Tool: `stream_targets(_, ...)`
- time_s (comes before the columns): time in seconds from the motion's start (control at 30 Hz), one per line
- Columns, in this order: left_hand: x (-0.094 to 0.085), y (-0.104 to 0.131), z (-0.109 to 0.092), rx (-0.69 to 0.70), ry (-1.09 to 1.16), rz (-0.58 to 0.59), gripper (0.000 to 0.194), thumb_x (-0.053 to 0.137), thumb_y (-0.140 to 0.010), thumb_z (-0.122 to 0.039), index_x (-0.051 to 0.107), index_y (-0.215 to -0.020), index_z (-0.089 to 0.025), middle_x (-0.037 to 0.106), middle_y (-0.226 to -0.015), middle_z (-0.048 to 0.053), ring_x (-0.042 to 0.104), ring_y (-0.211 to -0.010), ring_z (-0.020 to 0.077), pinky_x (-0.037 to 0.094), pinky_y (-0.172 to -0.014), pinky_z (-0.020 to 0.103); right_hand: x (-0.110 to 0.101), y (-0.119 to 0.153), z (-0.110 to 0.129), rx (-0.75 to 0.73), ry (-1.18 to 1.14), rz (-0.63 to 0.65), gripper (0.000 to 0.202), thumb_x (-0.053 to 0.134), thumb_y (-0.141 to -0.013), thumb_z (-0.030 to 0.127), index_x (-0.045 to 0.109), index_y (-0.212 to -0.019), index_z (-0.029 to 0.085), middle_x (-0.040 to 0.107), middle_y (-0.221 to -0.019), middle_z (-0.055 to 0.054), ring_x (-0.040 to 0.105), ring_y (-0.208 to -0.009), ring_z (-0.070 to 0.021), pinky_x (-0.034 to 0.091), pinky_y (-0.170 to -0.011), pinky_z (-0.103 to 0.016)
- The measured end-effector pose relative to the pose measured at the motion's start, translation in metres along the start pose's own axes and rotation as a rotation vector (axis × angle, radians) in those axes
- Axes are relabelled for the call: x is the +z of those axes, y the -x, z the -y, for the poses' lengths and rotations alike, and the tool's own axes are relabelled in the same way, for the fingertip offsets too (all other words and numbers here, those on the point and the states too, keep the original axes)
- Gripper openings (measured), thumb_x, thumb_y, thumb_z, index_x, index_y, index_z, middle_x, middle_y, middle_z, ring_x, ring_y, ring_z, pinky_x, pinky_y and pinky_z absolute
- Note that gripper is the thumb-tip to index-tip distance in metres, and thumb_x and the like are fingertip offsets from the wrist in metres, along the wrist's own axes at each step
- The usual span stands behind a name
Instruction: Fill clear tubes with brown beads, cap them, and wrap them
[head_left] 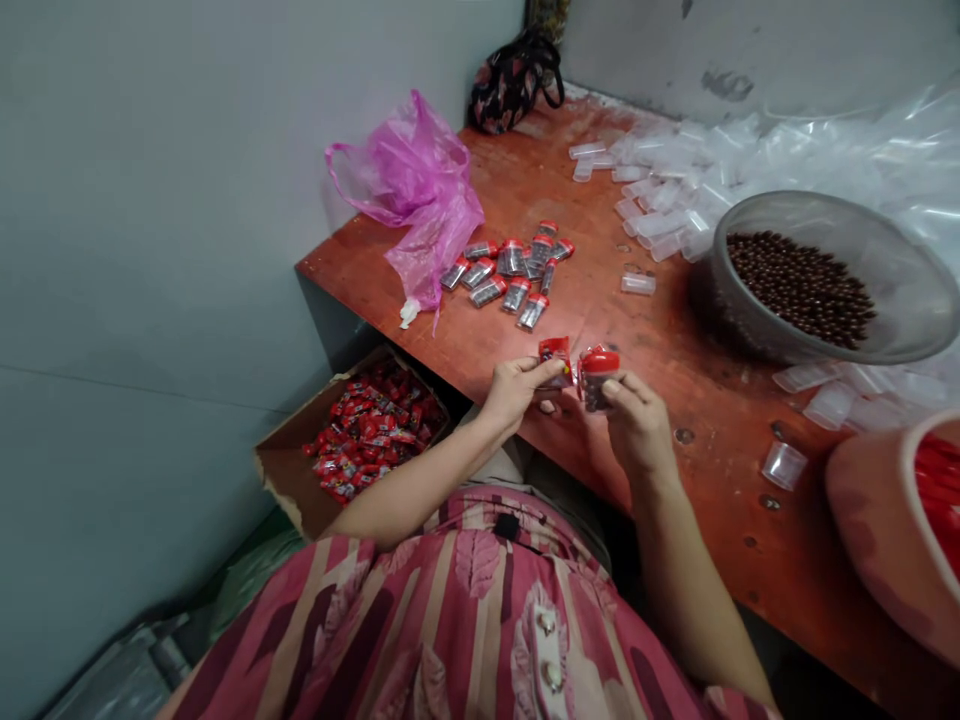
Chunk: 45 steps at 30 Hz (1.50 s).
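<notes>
Cardboard box (289, 490): red packets (375, 425) heaped inside, apparently your finished share.
Capped containers (512, 257): filled, lying ahead of you, seemingly midway.
Left hand (517, 390): your fingers pinch a red wrapper (555, 350).
Right hand (637, 415): your thumb and fingers grip a red-capped container (598, 388) beside it.
Clear containers (660, 215): many look unfilled.
Bowl (907, 300): plenty of dark balls (799, 290) left.
Pink tub (870, 520): red pieces (937, 500) inside, probably unused.

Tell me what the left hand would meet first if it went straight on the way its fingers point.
Probably the red-capped container in the right hand, just past the red packet the left hand holds; one view leaves depth unclear.
</notes>
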<state>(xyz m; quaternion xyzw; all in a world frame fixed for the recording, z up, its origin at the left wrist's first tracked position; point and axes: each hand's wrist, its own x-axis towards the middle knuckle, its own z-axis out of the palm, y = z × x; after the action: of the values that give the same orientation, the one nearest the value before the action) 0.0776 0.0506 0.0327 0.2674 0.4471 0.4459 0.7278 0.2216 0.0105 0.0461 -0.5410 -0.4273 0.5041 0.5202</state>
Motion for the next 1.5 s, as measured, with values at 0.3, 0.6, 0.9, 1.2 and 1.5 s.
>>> stream_targets(0.3, -0.006, 0.007, 0.002, 0.081, -0.275, 0.199, 0.033, 0.07, -0.071, -0.047, 0.07, -0.072, -0.014, 0.066, -0.064, 0.001, 0.061, -0.056, 0.0121, 0.05, -0.059, 0.024, -0.008, -0.033, 0.005, 0.078, -0.068, 0.102, 0.018, 0.064, -0.067, 0.035, 0.056, -0.06, 0.02, 0.052, -0.058, 0.002, 0.045, -0.054, -0.0122, 0.04, -0.057, -0.027)
stream_targets(0.6, -0.011, -0.009, 0.005, -0.096, 0.083, -0.006, 0.027, 0.079, -0.064, -0.031, 0.062, -0.064, -0.01, 0.063, -0.058, 0.002, 0.058, -0.048, 0.011, 0.049, -0.049, 0.023, -0.01, -0.014, -0.008, -0.037, 0.055, -0.139, 0.016, 0.064, -0.076, 0.036, 0.062, -0.076, 0.02, 0.062, -0.07, 0.002, 0.055, -0.059, -0.0126, 0.046, -0.058, -0.026)
stream_targets(0.9, -0.001, -0.011, 0.0, -0.237, 0.418, -0.136, 0.012, 0.07, -0.077, -0.021, 0.062, -0.076, -0.012, 0.067, -0.066, 0.001, 0.063, -0.058, 0.0109, 0.054, -0.062, 0.024, 0.014, 0.04, -0.022, 0.046, 0.275, -0.08, 0.029, 0.062, -0.082, 0.046, 0.061, -0.097, 0.022, 0.068, -0.07, 0.0, 0.063, -0.054, -0.0156, 0.056, -0.055, -0.03)
stream_targets(1.2, 0.002, -0.01, -0.002, -0.233, 0.471, -0.087, 0.017, 0.074, -0.075, -0.024, 0.061, -0.077, -0.013, 0.069, -0.069, 0.003, 0.066, -0.061, 0.0117, 0.055, -0.063, 0.023, 0.017, 0.033, -0.027, 0.045, 0.218, -0.15, 0.029, 0.062, -0.081, 0.047, 0.059, -0.094, 0.021, 0.069, -0.078, -0.001, 0.063, -0.054, -0.0141, 0.056, -0.053, -0.029)
stream_targets(1.5, 0.01, -0.009, 0.001, -0.192, 0.369, -0.068, 0.023, 0.074, -0.075, -0.029, 0.059, -0.077, -0.012, 0.068, -0.065, 0.004, 0.066, -0.058, 0.0135, 0.052, -0.055, 0.022, 0.013, 0.032, -0.031, 0.011, 0.203, -0.192, 0.03, 0.062, -0.082, 0.045, 0.06, -0.096, 0.019, 0.066, -0.069, 0.001, 0.063, -0.055, -0.0136, 0.054, -0.054, -0.027)
